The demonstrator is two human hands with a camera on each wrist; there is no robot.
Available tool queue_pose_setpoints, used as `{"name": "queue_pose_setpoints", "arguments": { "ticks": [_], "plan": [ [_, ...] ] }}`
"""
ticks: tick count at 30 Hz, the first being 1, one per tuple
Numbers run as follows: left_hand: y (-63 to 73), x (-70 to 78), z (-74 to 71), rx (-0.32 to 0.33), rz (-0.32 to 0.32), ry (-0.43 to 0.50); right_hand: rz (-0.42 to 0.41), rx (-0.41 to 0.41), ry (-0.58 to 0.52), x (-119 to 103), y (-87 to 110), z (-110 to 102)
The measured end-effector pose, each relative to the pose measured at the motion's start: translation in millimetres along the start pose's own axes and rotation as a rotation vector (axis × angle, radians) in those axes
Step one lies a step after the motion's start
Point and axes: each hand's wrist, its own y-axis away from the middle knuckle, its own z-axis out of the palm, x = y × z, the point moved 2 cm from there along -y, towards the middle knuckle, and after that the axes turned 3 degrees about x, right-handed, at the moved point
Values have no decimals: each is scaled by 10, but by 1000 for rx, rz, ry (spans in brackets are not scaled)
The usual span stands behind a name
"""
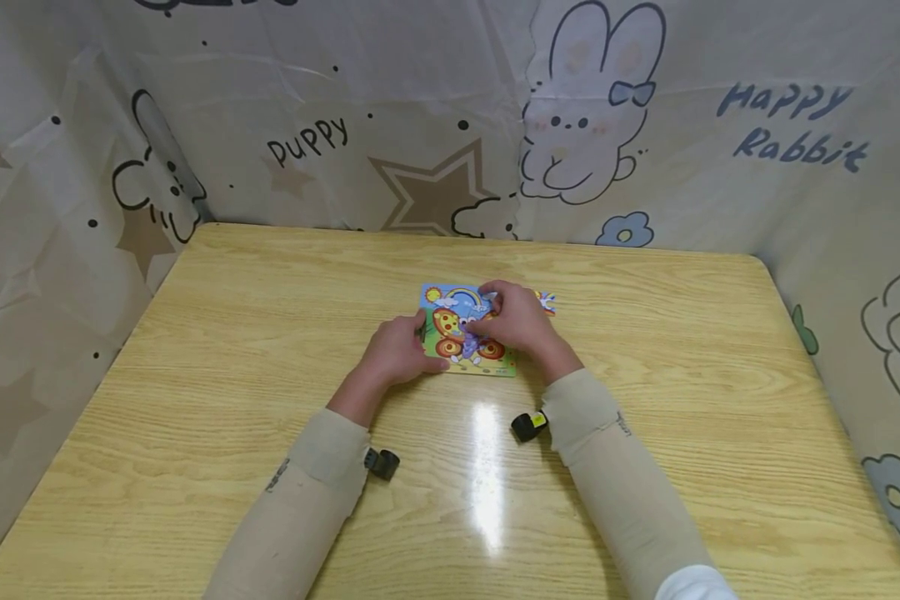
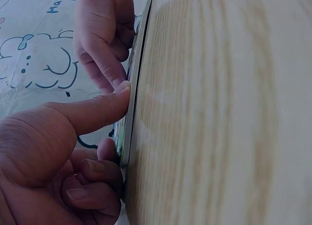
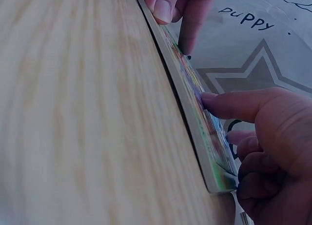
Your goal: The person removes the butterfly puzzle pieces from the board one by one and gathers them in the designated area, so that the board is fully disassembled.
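A picture board (image 1: 456,333) lies flat on the wood-grained table (image 1: 270,375), right of and just beyond the left hand (image 1: 399,350), with the right hand (image 1: 521,321) reaching over its right part. The board shows a butterfly below a rainbow, with a sun in its far left corner. The left hand grips the board at its near left corner: the thumb is set against the near edge, and the other fingers are bent at the left edge. The right thumb touches the printed surface near the butterfly's middle, while the index finger arches apart from it toward the far side and the remaining fingers curl in; whether thumb and index pinch a loose piece cannot be told. A small colourful piece (image 1: 547,302) shows just right of the right hand, partly hidden by it. Both forearms wear beige sleeves (image 1: 630,467), each with a small black device (image 1: 381,463) at the wrist. Beyond the table hangs a pale cloth (image 1: 420,108) printed with rabbits, stars and lettering.
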Motion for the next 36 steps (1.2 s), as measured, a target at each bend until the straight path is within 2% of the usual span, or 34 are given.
{"name": "queue_pose_setpoints", "arguments": {
  "ticks": [13,21,31,36],
  "plan": [
    [10,-2,-1,4,-10,19,2,12,-43,-23,6,6],
    [11,12,-8,11,15,-3,-24,11,-77,-53,2,30],
    [2,0,-9,13,17,-16,-61,32,-59,-134,-4,105],
    [-7,-11,4,5,13,-27,-56,27,-9,-196,-44,180]
  ]
}}
